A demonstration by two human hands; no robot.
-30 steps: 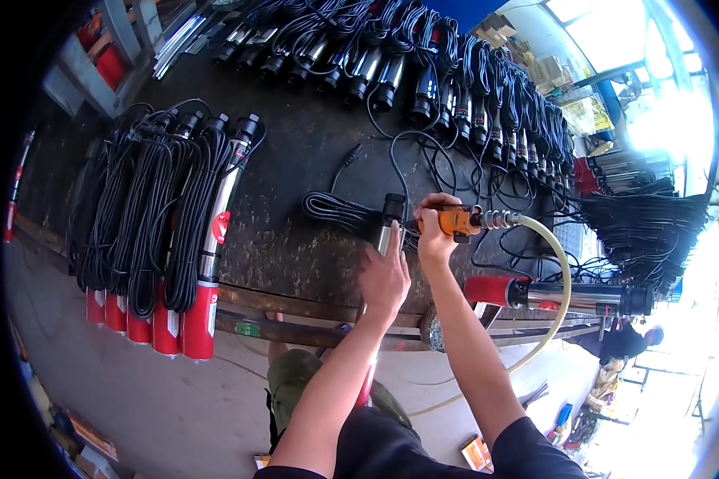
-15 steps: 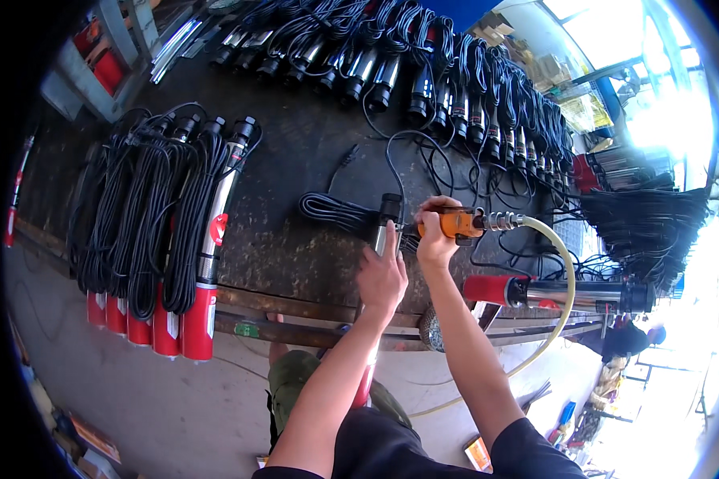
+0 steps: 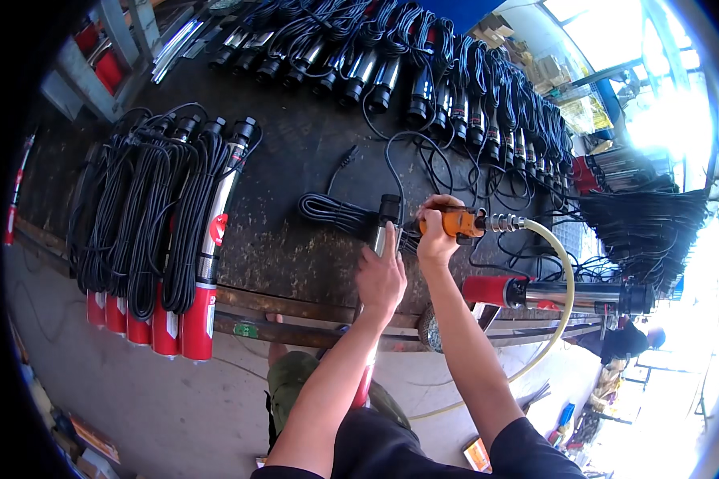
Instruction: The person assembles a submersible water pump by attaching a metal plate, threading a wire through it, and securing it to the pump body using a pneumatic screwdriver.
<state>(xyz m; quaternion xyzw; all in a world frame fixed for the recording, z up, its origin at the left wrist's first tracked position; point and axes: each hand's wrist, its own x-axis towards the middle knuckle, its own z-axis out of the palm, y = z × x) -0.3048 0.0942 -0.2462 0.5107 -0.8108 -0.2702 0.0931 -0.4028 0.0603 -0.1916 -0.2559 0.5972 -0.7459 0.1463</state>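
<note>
In the middle of the bench lies a slim submersible pump (image 3: 389,209), its steel body running toward me under my left arm and its red lower end near my lap. My left hand (image 3: 381,279) wraps its upper body, the index finger stretched along it just below the black outlet head. A small orange air tool (image 3: 460,223) is gripped in my right hand (image 3: 437,243), and its tip points left at the pump's neck. Fingers hide the exact contact. A pale air hose (image 3: 568,271) runs from its coupling. Left of the pump lies a bundled black cable (image 3: 331,209).
Several red-ended pumps with coiled cables (image 3: 148,215) lie at left, overhanging the bench edge. More pumps (image 3: 383,80) line the back. Another pump (image 3: 563,294) lies at right, near loose cables and a large black cable heap (image 3: 643,227).
My hands, the air tool and the pump have hardly moved; the hose and tool shift only very slightly.
</note>
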